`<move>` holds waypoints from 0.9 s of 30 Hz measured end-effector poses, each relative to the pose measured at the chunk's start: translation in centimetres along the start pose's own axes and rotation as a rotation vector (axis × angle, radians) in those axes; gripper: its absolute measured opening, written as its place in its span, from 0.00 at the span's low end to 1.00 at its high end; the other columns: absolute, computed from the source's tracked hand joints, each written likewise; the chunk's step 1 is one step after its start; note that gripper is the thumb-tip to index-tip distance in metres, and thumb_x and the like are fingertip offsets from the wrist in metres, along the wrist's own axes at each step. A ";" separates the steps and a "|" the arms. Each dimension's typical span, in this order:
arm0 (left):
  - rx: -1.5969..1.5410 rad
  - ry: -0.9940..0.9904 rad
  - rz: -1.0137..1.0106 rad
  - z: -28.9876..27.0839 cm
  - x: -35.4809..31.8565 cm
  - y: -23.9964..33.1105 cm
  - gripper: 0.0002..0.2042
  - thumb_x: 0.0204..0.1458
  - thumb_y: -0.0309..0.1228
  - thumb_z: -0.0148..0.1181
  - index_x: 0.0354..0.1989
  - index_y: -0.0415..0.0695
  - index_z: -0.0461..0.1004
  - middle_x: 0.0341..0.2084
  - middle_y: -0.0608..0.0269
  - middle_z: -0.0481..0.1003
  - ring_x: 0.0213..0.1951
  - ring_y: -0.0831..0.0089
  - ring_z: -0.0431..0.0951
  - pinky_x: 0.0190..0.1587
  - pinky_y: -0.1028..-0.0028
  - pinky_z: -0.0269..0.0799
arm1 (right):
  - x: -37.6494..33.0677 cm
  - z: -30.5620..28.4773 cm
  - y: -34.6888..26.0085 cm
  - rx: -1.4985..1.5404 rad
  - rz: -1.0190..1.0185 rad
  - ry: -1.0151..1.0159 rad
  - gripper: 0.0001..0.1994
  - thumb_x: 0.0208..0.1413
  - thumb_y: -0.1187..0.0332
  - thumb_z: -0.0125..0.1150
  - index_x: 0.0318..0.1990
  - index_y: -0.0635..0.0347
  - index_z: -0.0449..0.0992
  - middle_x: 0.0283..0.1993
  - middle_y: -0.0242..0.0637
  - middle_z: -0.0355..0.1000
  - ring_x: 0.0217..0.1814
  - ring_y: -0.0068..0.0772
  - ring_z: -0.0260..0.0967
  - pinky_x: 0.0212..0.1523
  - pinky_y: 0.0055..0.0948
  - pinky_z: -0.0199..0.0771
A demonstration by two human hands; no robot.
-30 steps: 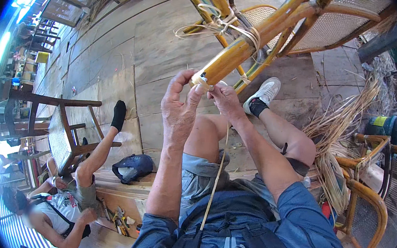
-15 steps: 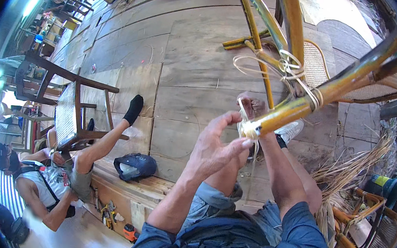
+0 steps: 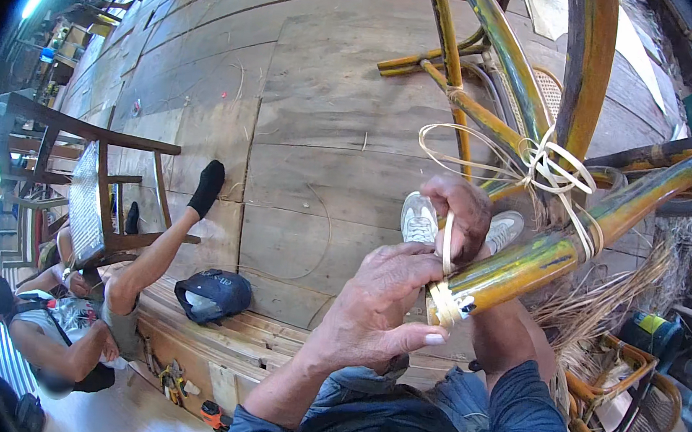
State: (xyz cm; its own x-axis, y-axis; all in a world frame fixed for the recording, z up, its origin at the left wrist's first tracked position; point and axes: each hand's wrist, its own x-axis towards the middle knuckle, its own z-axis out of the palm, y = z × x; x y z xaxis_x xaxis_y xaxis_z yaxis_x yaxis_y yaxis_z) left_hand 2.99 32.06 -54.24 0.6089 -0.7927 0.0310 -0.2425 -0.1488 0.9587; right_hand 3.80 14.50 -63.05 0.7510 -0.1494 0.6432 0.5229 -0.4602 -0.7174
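Observation:
A rattan chair frame, its poles stained yellow and green, reaches in from the upper right. Its thick pole (image 3: 517, 272) ends close in front of me, with pale cane strip (image 3: 444, 304) wound around the tip. My left hand (image 3: 383, 300) holds this end between its fingers and thumb, the thumb on the near side. Just beyond, my right hand (image 3: 460, 215) is closed with curled fingers on a length of the strip, which runs straight down to the wrapping. Farther up the pole, a looped cane bundle (image 3: 549, 171) is tied around the joint.
Dry cane strands (image 3: 610, 307) lie at the right beside rattan chair parts (image 3: 612, 370). At the left a seated person (image 3: 82, 315) has a dark wooden chair (image 3: 100, 190). A dark cap (image 3: 215, 295) rests on boards, near tools (image 3: 174, 385).
The pole end and both my hands now appear lower and nearer, and the view has shifted. The cane strip between my right hand and the wrapping now looks straighter.

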 end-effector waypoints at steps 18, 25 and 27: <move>0.093 0.204 0.210 1.4 -0.7 -0.2 0.23 0.43 0.40 0.62 0.45 0.38 0.70 0.42 0.52 0.71 0.49 0.57 0.68 0.53 0.65 0.59 | 2.3 -7.4 -17.0 -0.427 0.264 -0.070 0.10 0.52 0.71 0.56 0.41 0.66 0.71 0.30 0.39 0.71 0.32 0.32 0.70 0.34 0.24 0.69; 0.076 0.242 0.243 1.9 -0.9 1.1 0.18 0.47 0.34 0.58 0.46 0.38 0.69 0.41 0.51 0.70 0.47 0.55 0.69 0.51 0.64 0.62 | 6.5 -4.0 -17.7 0.210 0.605 -0.126 0.11 0.58 0.68 0.48 0.43 0.66 0.68 0.25 0.32 0.67 0.27 0.21 0.63 0.29 0.22 0.66; -0.056 0.258 0.190 2.2 -1.1 1.3 0.17 0.48 0.32 0.58 0.45 0.38 0.69 0.41 0.50 0.70 0.47 0.56 0.69 0.51 0.66 0.63 | 6.3 -4.3 -18.3 0.449 0.631 -0.091 0.10 0.60 0.68 0.47 0.42 0.66 0.68 0.23 0.25 0.61 0.24 0.12 0.57 0.24 0.16 0.59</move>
State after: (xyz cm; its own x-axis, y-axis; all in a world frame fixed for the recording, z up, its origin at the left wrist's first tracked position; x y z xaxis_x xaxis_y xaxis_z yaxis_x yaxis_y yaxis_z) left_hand 0.34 31.40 -53.68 0.7300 -0.6259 0.2745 -0.3322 0.0260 0.9428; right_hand -2.79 18.20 -44.75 0.9807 -0.1838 0.0671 0.0847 0.0896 -0.9924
